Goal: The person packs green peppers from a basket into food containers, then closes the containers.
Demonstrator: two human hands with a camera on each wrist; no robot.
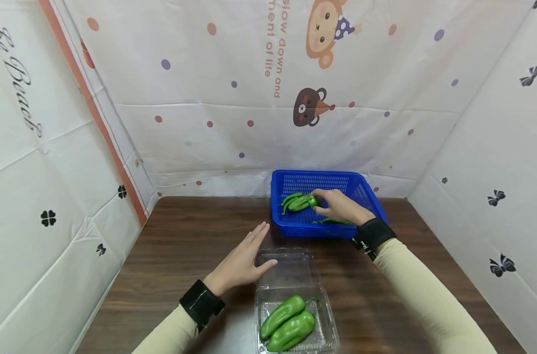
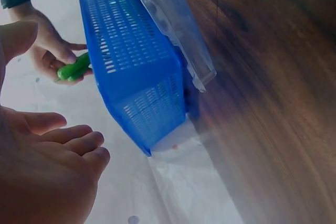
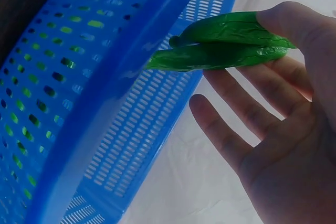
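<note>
My right hand (image 1: 341,205) is over the blue basket (image 1: 304,231), its thumb and fingers pinching a green pepper (image 3: 220,56). In the right wrist view the held pepper looks like two green lobes or pieces side by side; I cannot tell which. More green peppers (image 1: 298,203) lie inside the basket, some behind the hand. My left hand (image 1: 242,265), fingers straight and thumb spread, hovers beside the raised lid (image 1: 290,270) of a clear plastic container (image 1: 329,319), holding nothing. Two plump green peppers (image 1: 291,331) lie side by side in that container.
The dark wooden table (image 1: 184,246) runs under everything. A white printed sheet (image 1: 224,137) stands behind the basket, with more sheeting at both sides. The basket sits at the back, close to that sheet; the container is nearer me, its lid hinged open toward the basket.
</note>
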